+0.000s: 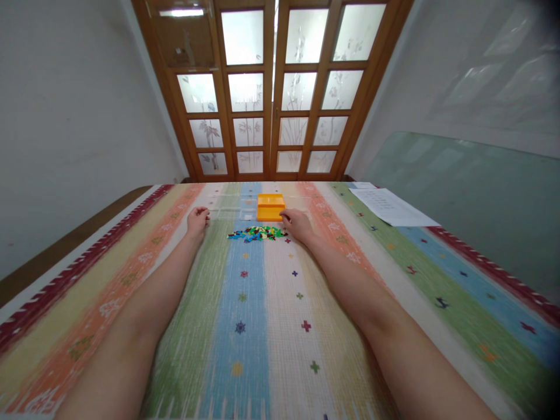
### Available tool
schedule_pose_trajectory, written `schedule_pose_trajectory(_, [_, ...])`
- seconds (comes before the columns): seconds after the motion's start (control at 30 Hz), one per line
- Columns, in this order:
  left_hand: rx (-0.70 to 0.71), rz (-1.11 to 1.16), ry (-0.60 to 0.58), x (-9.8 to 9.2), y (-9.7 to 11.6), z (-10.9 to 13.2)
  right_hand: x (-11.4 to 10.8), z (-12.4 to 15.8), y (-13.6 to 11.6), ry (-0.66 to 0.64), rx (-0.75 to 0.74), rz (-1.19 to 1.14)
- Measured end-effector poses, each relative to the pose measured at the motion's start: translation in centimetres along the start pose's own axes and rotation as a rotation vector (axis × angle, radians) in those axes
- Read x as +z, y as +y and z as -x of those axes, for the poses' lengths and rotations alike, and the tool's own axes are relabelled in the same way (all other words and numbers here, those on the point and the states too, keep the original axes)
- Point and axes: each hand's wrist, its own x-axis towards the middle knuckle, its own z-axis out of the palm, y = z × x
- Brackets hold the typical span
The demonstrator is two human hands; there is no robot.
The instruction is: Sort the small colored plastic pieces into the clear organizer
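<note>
A clear plastic tray (230,213) lies at the far part of the table. My left hand (199,219) is closed at its left edge, fingers curled and pinching there. To the right of the tray sits a yellow open box (270,213) with a raised back part. My right hand (297,224) is closed at the box's front right corner, thumb and fingers pressed against it. In front of the box, between my hands, is a loose pile of small coloured pieces (257,234) in green, blue, yellow, white and dark red, too small to name.
A striped patterned cloth (245,361) covers the table. White printed sheets (391,207) lie at the far right. Beyond the table stands a wooden door (272,116) with frosted panes. A pale green glass panel (472,192) leans along the right wall.
</note>
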Motion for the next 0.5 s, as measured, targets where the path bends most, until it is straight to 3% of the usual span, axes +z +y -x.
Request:
schedule_pose_trajectory(0.27, [-0.001,-0.014,0.028,-0.3,-0.3,-0.6,-0.4,-0.2,-2.2,-0.009,-0.079,-0.036])
schedule_pose_trajectory(0.5, [0.021,-0.133,-0.018,0.2,0.2,0.2,0.4,0.3,-7.3,-0.222,-0.37,-0.14])
